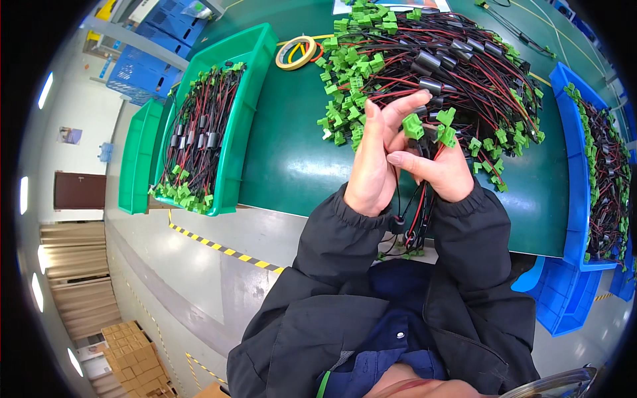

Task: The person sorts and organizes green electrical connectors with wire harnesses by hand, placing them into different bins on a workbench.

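Note:
My right hand [449, 171] is closed round a few black and red cables [419, 205], its thumb pointing left across them. Green plug connectors [446, 129] stick up out of the grip, and the cables hang down between my forearms over the table's near edge. My left hand [373, 169] is beside it with fingers stretched and spread, their tips behind a green connector [413, 126]; whether they touch it is hidden. Just beyond both hands lies a big heap of cables [458, 73] with green connectors and grey cylindrical cores.
On the left, a green bin [229, 166] holds more cables, with another green bin [139, 159] beside it. Tape rolls [296, 53] lie on the green table [292, 159]. At the right, a blue bin [574, 166] of cables stands above another blue bin [564, 298].

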Demonstrator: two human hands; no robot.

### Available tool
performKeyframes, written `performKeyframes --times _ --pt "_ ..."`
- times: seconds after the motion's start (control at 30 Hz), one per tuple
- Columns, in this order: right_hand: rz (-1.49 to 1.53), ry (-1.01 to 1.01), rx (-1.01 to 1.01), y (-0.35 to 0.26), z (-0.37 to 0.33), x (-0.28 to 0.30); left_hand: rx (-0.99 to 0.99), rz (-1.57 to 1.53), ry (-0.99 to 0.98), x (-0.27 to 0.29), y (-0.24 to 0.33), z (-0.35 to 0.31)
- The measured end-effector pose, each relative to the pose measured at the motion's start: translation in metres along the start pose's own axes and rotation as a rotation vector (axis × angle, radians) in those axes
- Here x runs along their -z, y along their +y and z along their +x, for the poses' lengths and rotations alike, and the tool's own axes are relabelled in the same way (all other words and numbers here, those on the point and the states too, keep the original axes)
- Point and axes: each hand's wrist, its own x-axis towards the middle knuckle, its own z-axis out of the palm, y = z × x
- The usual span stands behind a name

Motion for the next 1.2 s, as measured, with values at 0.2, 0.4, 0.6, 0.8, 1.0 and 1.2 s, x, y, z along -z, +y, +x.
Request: performKeyframes --times 0.2,0.4,0.6,0.8,1.0,1.2 --pt "0.143 -0.01 -0.046 0.004 0.0 0.006 0.065 -0.101 -0.079 0.008 0.0 0.001" --pt "0.325 0.009 -0.129 -0.004 -0.001 0.005 -0.124 -0.019 0.089 0.014 -0.006 0.003" --pt "0.293 -0.02 -0.126 0.0 -0.003 0.004 0.001 -0.088 0.007 0.009 -0.003 -0.001" --pt "0.283 0.028 -0.086 0.0 -0.004 0.003 -0.121 -0.073 -0.016 0.004 -0.003 -0.003" --pt "0.28 0.034 -0.054 0.008 -0.001 0.007 -0.184 -0.019 0.181 0.01 -0.012 -0.001" --pt "0.212 -0.051 -0.033 0.005 -0.004 -0.002 -0.126 -0.109 0.201 0.009 -0.013 -0.012"
